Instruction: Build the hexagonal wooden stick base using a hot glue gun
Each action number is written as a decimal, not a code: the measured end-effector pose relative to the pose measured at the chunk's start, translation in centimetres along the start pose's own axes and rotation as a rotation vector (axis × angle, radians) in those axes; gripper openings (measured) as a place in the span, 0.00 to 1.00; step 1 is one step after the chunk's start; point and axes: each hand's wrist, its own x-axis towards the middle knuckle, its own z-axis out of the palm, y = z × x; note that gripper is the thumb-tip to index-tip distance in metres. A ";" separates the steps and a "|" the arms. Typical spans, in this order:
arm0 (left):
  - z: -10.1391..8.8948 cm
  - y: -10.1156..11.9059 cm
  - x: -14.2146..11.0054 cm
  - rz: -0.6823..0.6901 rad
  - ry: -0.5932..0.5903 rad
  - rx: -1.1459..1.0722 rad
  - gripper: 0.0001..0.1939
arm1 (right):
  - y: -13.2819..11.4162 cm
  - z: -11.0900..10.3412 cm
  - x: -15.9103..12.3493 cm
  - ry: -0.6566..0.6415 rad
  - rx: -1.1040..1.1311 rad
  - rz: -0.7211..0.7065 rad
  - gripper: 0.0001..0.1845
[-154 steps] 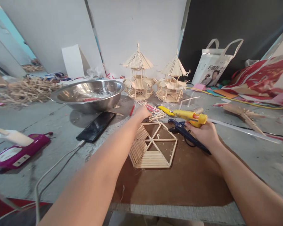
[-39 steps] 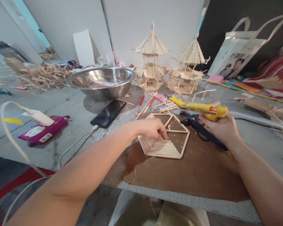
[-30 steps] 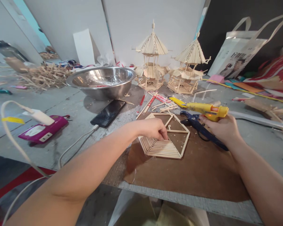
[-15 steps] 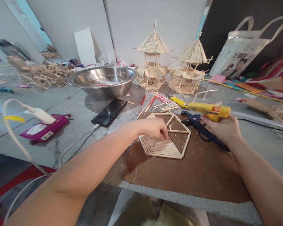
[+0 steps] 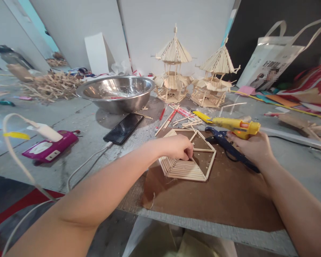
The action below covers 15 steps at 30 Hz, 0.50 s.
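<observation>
A hexagonal frame of thin wooden sticks (image 5: pixel 186 171) lies flat on a brown board (image 5: pixel 203 203), two of its wedges filled with rows of sticks. My left hand (image 5: pixel 180 146) reaches over its middle, fingertips pinched together at the inner end of the front wedge; whatever they hold is hidden. In my right hand (image 5: pixel 253 148) is a yellow hot glue gun (image 5: pixel 237 125), its nozzle pointing left above the board. Beneath it, a dark blue plier-like cutting tool (image 5: pixel 228 146) rests on the board's right part.
Loose sticks (image 5: pixel 186 121) lie behind the board, before two stick pagodas (image 5: pixel 173 53). To the left are a steel bowl (image 5: pixel 117 100), a phone (image 5: pixel 124 128) on a cable, a purple power strip (image 5: pixel 52 148) and a stick pile (image 5: pixel 55 85). A white bag (image 5: pixel 276 60) stands back right.
My left hand has shifted very slightly to the right over the frame, fingers still pinched. My right hand and the glue gun have hardly moved.
</observation>
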 end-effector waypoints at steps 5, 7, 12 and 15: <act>0.3 -0.1 0.0 0.017 0.117 0.091 0.08 | -1.0 0.0 -0.1 0.037 -0.016 0.047 0.14; 0.2 -0.3 -0.1 -0.014 0.178 0.137 0.09 | -1.3 0.0 -0.1 0.038 0.012 0.046 0.14; 0.2 -1.4 -0.2 -0.165 0.335 0.222 0.11 | -1.2 0.0 -0.1 0.022 0.015 0.051 0.17; 0.4 -2.0 -0.1 -0.243 0.392 0.233 0.13 | -0.6 0.0 0.0 0.018 -0.022 0.031 0.18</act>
